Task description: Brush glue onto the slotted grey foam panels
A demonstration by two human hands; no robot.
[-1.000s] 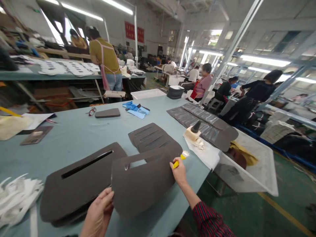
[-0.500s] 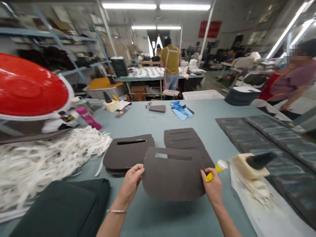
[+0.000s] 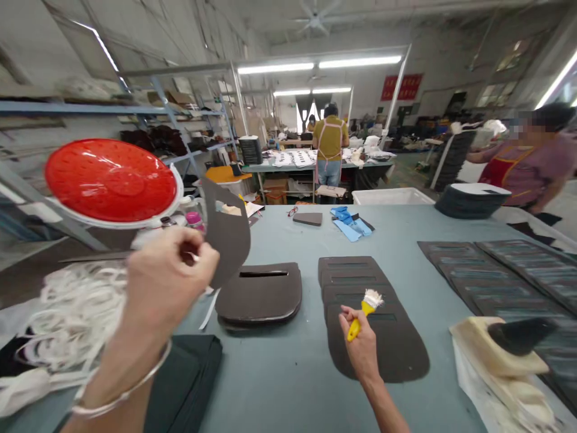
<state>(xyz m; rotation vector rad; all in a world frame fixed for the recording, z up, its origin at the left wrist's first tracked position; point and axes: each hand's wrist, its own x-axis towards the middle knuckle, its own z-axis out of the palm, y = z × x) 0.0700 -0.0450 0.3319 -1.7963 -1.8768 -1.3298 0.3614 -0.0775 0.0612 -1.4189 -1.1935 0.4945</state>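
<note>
Raised at the left, my left hand point(image 3: 174, 282) pinches the edge of a dark brown slotted panel point(image 3: 228, 237), which hangs tilted in the air. My right hand point(image 3: 360, 346) is closed around a yellow-handled brush point(image 3: 360, 317) with whitish bristles. That hand is over an overlapping row of similar slotted panels point(image 3: 383, 355); whether it touches them I cannot tell. Between my hands lies a stack of dark brown panels point(image 3: 259, 294), the top one with a narrow slot.
White strips point(image 3: 85, 307) and folded dark cloth point(image 3: 189, 373) lie left. A cream block with a black cone point(image 3: 500, 343) and more panels point(image 3: 478, 270) are at right. Blue scraps point(image 3: 351, 224) lie farther back. A red basin point(image 3: 112, 180) stands left; a co-worker point(image 3: 527, 156) is at right.
My left hand has lifted the panel up and to the left, tilting it. The right hand has let go of the panel and keeps the brush. The view has tipped upward.
</note>
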